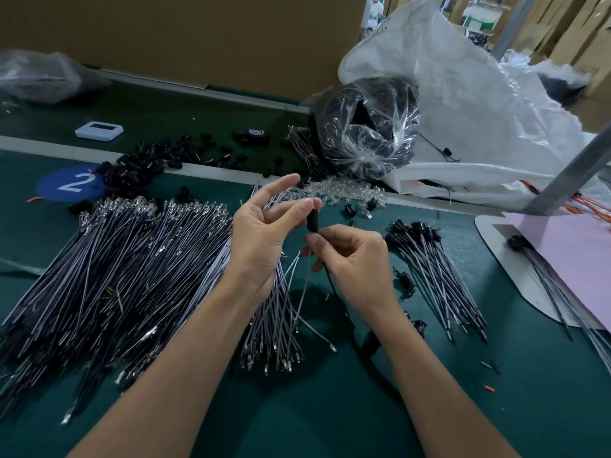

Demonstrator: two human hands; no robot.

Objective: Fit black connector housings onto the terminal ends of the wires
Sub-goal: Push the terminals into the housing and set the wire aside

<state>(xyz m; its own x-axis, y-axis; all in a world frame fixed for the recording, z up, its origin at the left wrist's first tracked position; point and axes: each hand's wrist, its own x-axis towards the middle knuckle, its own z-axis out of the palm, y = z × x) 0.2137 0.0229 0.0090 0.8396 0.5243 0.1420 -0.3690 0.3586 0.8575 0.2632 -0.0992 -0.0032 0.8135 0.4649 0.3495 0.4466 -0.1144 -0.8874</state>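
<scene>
A: How many things did the person hold?

B: One black connector housing [312,221] and one thin grey wire [305,285], between two bare hands. Everything else lay in heaps too dense to count: three spreads of wires and one scatter of loose housings [139,166].

A: Where was the housing relative to the hands?

B: Between them, above the green mat [330,408]. The left hand [264,233] pinched its upper end, index finger straight. The right hand [350,256], just below, pinched the wire at the housing's lower end, and the wire hung down from there.

A: And the materials?

B: The housing was a short, matt cylinder. The big heap of wires [115,276] at left was grey and dark, tipped with shiny metal terminals. A small bundle [274,325] lay under the hands. The fitted wires [436,269] at right carried black housings.
</scene>
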